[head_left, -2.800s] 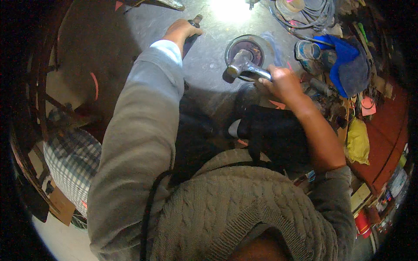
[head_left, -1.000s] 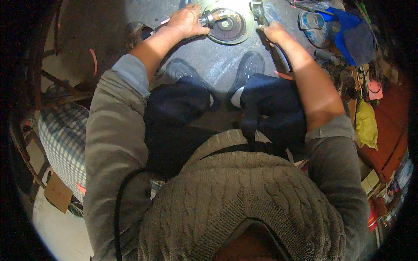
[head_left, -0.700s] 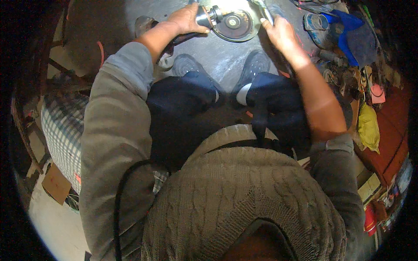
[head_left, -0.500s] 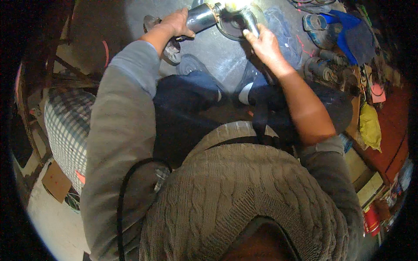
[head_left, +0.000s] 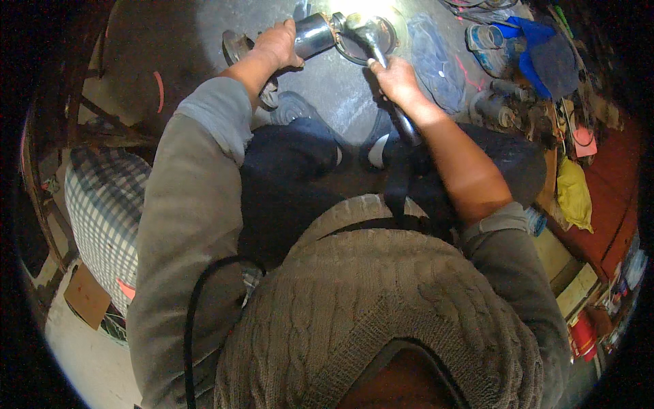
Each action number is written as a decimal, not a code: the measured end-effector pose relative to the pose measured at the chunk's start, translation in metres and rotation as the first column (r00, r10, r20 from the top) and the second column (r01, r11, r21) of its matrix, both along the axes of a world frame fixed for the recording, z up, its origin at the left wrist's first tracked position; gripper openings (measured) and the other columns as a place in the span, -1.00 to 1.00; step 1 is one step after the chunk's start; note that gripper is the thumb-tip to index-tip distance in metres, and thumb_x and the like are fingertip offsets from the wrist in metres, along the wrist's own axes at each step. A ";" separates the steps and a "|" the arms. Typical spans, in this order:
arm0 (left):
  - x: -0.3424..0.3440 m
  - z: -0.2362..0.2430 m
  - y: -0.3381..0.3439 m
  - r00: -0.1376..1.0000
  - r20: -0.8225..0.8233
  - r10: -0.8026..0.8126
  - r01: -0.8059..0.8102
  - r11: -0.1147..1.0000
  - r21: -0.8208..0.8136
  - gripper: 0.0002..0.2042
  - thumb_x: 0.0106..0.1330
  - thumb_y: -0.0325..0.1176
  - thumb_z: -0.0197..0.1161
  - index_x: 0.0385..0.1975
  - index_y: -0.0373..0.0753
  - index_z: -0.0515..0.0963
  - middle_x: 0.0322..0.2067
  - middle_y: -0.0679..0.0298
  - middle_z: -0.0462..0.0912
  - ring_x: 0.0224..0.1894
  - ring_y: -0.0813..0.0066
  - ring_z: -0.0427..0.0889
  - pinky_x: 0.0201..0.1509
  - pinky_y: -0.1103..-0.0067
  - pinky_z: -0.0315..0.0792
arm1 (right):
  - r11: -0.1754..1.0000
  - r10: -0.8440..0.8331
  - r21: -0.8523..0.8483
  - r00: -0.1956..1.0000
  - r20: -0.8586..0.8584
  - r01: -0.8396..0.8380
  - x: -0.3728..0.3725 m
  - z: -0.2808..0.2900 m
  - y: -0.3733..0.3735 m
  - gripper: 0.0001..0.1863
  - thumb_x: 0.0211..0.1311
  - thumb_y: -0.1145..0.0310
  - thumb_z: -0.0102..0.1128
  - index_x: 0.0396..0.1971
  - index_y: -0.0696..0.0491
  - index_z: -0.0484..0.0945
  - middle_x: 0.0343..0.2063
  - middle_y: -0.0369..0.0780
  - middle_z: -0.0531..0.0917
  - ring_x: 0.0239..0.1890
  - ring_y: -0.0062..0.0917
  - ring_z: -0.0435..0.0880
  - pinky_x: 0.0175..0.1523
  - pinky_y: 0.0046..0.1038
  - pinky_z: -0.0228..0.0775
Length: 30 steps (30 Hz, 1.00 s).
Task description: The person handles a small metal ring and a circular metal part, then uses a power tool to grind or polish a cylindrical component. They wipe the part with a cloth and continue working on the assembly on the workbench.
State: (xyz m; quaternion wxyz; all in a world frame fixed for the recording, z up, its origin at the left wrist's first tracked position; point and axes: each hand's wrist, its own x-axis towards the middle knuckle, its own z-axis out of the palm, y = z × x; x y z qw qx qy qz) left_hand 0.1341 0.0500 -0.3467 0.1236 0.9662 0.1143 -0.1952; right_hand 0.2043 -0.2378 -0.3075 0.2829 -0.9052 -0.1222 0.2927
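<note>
My left hand [head_left: 278,46] is closed around one end of a dark, shiny metal cylinder [head_left: 315,35], which lies at a slant near the top of the view. In my right hand [head_left: 398,80] is a hammer [head_left: 370,42], gripped by its dark handle [head_left: 407,128]. The hammer's head is at the cylinder's right end, close to a copper-coloured edge; whether they touch I cannot tell. Below and behind the hammer sits a round metal ring or dish [head_left: 390,35], partly hidden by it. Bright light washes out the area above the hammer head.
A clear plastic bag [head_left: 436,68] lies right of the ring. Farther right are a blue-and-white tin [head_left: 485,38], a blue cloth or bag [head_left: 538,58], cylindrical metal parts [head_left: 501,109] and a yellow bag [head_left: 574,196]. A checked cloth bundle [head_left: 109,211] stands at left. My shoes [head_left: 293,108] are between my arms.
My right hand has shifted left and slightly down, and the hammer's handle now shows below it. The cylinder has barely moved in my left hand.
</note>
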 end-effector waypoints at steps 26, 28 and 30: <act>0.000 -0.037 0.016 0.999 -0.023 -0.027 0.026 0.998 -0.053 -0.15 -0.03 0.05 0.55 0.28 -0.23 0.44 0.24 -0.01 0.54 0.29 -0.02 0.51 0.41 0.25 0.37 | 0.885 0.272 0.326 0.938 0.214 -0.331 -0.037 0.048 0.068 -0.47 0.44 -0.06 0.15 -0.09 0.21 0.54 -0.20 0.21 0.68 -0.08 0.20 0.64 -0.03 0.02 0.48; 0.000 -0.042 0.017 0.983 0.142 -0.118 0.129 0.989 -0.069 -0.21 -0.02 0.09 0.51 0.23 -0.20 0.50 0.24 -0.01 0.54 0.31 -0.02 0.48 0.44 0.25 0.32 | 0.722 0.232 0.520 0.867 0.441 -0.457 -0.039 0.057 0.077 -0.54 0.46 -0.03 0.15 -0.09 0.13 0.51 -0.22 0.20 0.65 -0.10 0.23 0.61 -0.06 0.03 0.49; 0.001 -0.038 0.015 0.960 0.202 -0.193 0.208 0.977 -0.056 -0.22 -0.02 0.08 0.51 0.21 -0.20 0.52 0.22 -0.02 0.55 0.31 -0.03 0.48 0.44 0.24 0.33 | 0.854 0.204 0.403 0.923 0.326 -0.331 -0.031 0.053 0.073 -0.47 0.43 -0.10 0.15 -0.09 0.15 0.51 -0.29 0.19 0.68 -0.12 0.17 0.65 -0.05 0.04 0.51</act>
